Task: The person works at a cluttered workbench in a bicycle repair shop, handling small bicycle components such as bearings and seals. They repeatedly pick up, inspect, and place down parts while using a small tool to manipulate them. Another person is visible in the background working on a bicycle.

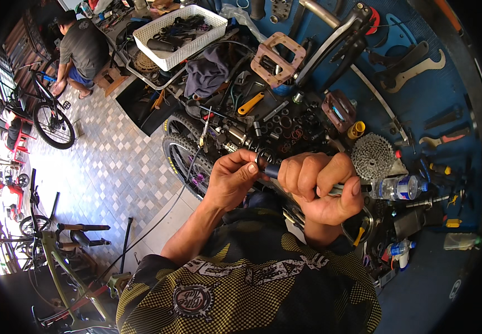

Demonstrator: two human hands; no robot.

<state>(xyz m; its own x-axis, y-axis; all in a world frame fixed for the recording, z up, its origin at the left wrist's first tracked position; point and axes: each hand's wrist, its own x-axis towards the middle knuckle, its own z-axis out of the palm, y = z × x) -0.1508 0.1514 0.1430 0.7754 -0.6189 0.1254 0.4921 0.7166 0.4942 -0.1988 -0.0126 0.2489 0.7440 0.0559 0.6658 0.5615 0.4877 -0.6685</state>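
Ring: the dark ring (260, 158) is at the left end of the rod (273, 170). I cannot tell if it goes around the tip or just sits beside it.
Rod: its long way runs left to right, dipping a little to the right. Its middle is hidden in the fist.
Left hand (231, 178): thumb and finger are pinched on the ring. This hand is nearer to it.
Right hand (321, 186): fingers are curled tight around the rod. The ring lies to the left of this fist.
In the way: I see no loose thing between ring and rod, but the fingers hide some of that spot.
Right side: a bottle (394, 188) lies near the fist, and the rod's right end points at it. A cog stack (373, 156) is just above the bottle.
Past the hands: a yellow tool (251, 103), a pedal (279, 55), a cloth (207, 72) and a white basket (193, 47).
Left side: a bike wheel (170, 153) stands near the left hand. A person (88, 50) crouches well apart.
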